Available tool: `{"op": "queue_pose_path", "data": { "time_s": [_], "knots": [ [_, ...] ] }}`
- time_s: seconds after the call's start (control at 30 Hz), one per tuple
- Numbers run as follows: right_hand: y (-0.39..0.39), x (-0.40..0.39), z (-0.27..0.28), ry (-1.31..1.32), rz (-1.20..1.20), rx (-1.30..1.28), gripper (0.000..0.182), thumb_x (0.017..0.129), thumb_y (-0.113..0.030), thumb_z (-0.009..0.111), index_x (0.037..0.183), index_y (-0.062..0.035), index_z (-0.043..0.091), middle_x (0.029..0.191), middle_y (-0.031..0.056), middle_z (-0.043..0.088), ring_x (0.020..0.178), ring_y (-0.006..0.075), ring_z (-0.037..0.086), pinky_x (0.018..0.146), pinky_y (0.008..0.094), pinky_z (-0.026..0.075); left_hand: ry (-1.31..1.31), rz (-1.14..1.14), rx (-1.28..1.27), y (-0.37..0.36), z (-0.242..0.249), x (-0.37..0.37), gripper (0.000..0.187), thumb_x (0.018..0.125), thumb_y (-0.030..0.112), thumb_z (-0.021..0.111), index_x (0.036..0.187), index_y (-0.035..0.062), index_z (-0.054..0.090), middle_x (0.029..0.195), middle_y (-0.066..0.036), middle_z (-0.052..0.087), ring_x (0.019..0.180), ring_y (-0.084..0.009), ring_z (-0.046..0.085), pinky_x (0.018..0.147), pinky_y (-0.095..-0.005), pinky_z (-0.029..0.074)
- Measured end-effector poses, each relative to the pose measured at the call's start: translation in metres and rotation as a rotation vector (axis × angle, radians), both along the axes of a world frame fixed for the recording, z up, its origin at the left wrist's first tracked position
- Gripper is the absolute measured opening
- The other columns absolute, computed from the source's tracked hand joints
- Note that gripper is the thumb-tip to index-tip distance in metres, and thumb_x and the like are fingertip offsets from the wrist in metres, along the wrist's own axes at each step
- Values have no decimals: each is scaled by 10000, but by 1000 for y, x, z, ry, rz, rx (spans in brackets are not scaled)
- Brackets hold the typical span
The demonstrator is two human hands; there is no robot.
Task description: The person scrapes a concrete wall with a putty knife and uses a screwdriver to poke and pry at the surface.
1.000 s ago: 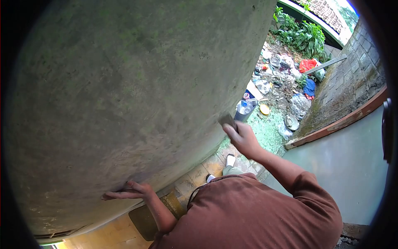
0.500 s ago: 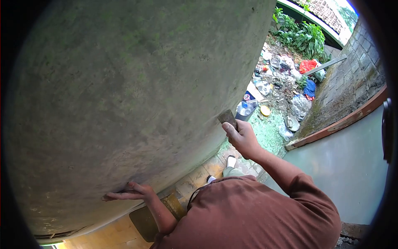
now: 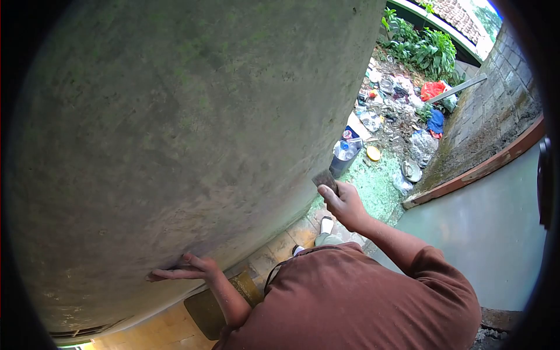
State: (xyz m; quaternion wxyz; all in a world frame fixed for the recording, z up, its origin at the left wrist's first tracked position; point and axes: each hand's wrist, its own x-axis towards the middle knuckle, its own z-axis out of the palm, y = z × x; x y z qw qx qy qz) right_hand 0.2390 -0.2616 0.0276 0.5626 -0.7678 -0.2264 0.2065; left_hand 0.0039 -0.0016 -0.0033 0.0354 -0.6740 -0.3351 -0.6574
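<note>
A tall grey plaster wall with greenish stains fills the left and middle of the view. My left hand rests against its lower part, fingers stretched out and apart. In my right hand is a flat, dusty grey rectangular piece, like a scraper blade, with my thumb pressed along it. The piece overlaps the wall's right edge in this view.
A bin with plastic bottles stands just beyond the right hand. Strewn rubbish and plants lie farther back. A block wall and a pale panel flank the right. Below the left forearm is a dark chair-like object.
My right hand has moved slightly down and to the right with the flat piece, which has tilted a little. The left hand stays nearly in place on the wall.
</note>
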Motion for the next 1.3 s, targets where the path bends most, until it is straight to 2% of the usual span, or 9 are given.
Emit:
{"op": "queue_pose_path", "data": {
  "time_s": [0.1,0.3,0.47,0.57,0.77,0.8,0.93,1.1,1.3],
  "knots": [
    [7,11,-1,-3,-21,-75,424,926,-357,582,707,2,525,548,30,502,509,88,471,489,283,395,-7,-7,12,2,-3,-1,744,956,408,442,1463,-40,132,1528,-258,12,1432,-369,-28,1119,-530,67],
    [12,1,19,72,-22,107,425,927,-350,580,694,0,519,534,23,485,499,87,467,480,278,382,-8,-22,7,0,-1,-3,751,956,417,443,1461,-45,133,1521,-272,18,1431,-371,-5,1121,-520,81],
    [11,7,9,-54,11,-78,453,920,-372,578,689,15,543,538,51,522,501,131,489,490,309,399,-7,5,-1,1,-3,-1,743,958,406,436,1461,-46,130,1524,-270,6,1430,-376,1,1122,-523,70],
    [25,15,24,9,-2,43,434,923,-352,581,678,5,546,539,42,506,512,97,479,496,300,400,10,8,16,2,-5,-3,746,959,408,433,1462,-47,123,1525,-269,3,1432,-374,-25,1122,-524,66],
    [2,-5,3,168,-28,-68,423,928,-351,579,690,-3,535,548,19,494,517,82,463,491,287,388,0,18,-5,3,-7,-3,750,958,411,433,1464,-45,120,1524,-271,4,1431,-377,-7,1124,-517,69],
    [8,6,-8,-3,9,-29,426,927,-361,580,695,-8,530,550,8,489,512,80,458,483,282,378,-2,15,-6,4,-6,-3,750,958,411,433,1464,-45,120,1524,-271,4,1431,-377,-7,1124,-517,69],
    [26,13,24,87,0,107,428,922,-359,587,692,-2,537,552,13,495,512,77,456,481,280,382,14,28,-1,2,-5,-1,753,961,416,428,1464,-47,112,1520,-277,1,1429,-378,1,1124,-516,75],
    [4,-9,0,70,9,-61,421,924,-359,573,698,-4,549,562,22,510,525,86,481,493,295,396,11,34,3,3,-6,-2,742,965,404,425,1460,-56,119,1518,-281,15,1426,-382,19,1123,-517,80],
    [25,12,26,55,27,79,451,930,-376,584,685,-3,521,555,7,496,508,76,460,473,275,374,18,32,13,1,-4,-1,745,963,403,433,1462,-49,116,1522,-273,8,1429,-376,-10,1123,-523,75]
  ]
}}
